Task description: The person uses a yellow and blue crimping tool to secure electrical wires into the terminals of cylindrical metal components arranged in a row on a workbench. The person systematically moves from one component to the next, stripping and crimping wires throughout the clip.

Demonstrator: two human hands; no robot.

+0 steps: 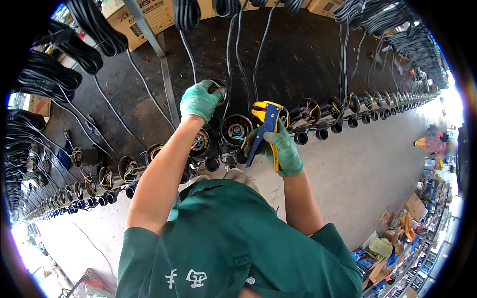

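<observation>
My left hand (198,101), in a light green work glove, closes round the edge of a dark round metal housing (220,92); its fingers hide part of it. A grey cable runs close beside it. My right hand (285,151), gloved the same way, grips a blue and yellow wire stripper (270,121), its yellow head pointing away from me. Between the hands sits an open round motor housing (235,130) with blue, green and yellow wire ends showing inside. Left of it, partly behind my left forearm, is another open housing (199,143) with coloured wires.
A long row of similar housings (309,110) lines the near edge of the dark bench (298,54). Coiled black cables (186,15) hang above, their leads trailing down. Cartons (141,22) stand at the back. Boxes and parts fill shelving (382,265) at lower right.
</observation>
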